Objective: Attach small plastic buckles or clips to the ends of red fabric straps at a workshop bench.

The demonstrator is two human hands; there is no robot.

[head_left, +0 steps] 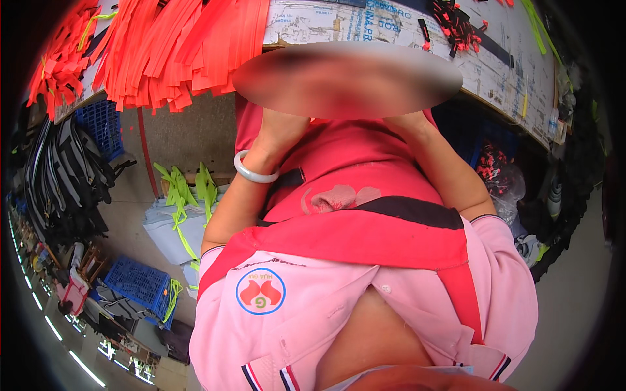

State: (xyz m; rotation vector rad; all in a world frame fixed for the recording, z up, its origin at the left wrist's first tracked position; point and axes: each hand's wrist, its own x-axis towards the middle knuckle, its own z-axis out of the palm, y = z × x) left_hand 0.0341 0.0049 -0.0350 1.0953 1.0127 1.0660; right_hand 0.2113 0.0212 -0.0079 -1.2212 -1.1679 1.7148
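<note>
My left hand (285,124), with a pale bangle (255,168) on its wrist, reaches up toward the near edge of the worktable. Opposite it, my right hand (411,122) comes in from the right, in front of my red apron (352,156). A smeared oval patch covers the fingers of both hands and whatever lies between them. Closest to my left hand, a thick spread of flat orange-red strips (176,52) hangs over the table edge. Small black-and-red pieces (460,29) lie on the table beyond my right hand.
Worn printed cardboard (313,23) covers the worktable. Blue crates (134,287) stand on the floor at left, near hanging black and grey straps (65,176). Yellow-green straps (179,195) lie over grey sheets. Under the table at right, a clear bag (505,189) sits by black-and-red pieces.
</note>
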